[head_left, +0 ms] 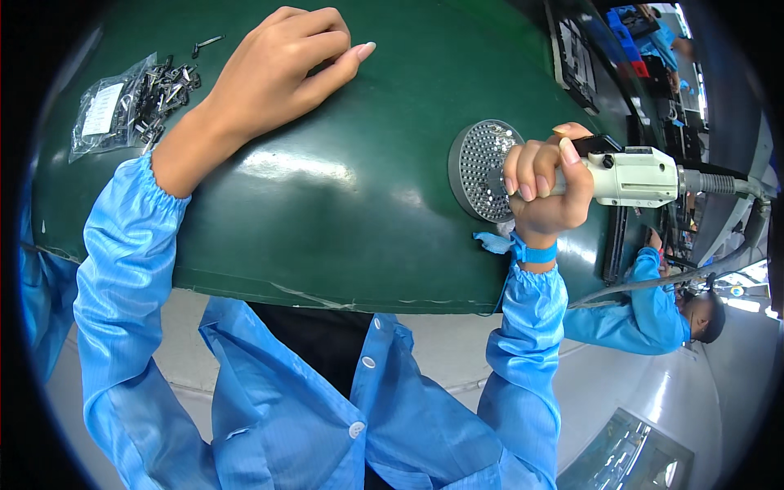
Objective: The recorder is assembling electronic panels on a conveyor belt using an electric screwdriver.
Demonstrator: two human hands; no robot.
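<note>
Your right hand (551, 184) is clamped around the front of the pale tool (635, 175), thumb and fingers wrapped over it; the body sticks out to the right of that hand. Just left of those knuckles sits the round grey dish (469, 171) dotted with holes. Your fingers hide the tool's front end, so I can't tell whether it touches the dish. If it does, a sideways twist of your wrist could tip or shove the dish along the smooth green table (351, 229).

Watch the cable (714, 181) running off to the right of your grip: should it pull tight or catch, it could drag your aim off. The loose tail of the blue wrist strap (535, 251), just below that hand, could snag on the dish's edge.

Your left hand (278, 77) is curled over the table, thumb stretched out; its underside is hidden, so I can't tell whether it pinches anything. Beside that wrist lie the pile of small parts (167, 94) and the clear plastic bag (86, 143). A careless sweep of your sleeve (131, 229) could scatter them, and the lone part (208, 43) left of your knuckles could easily be knocked away.
</note>
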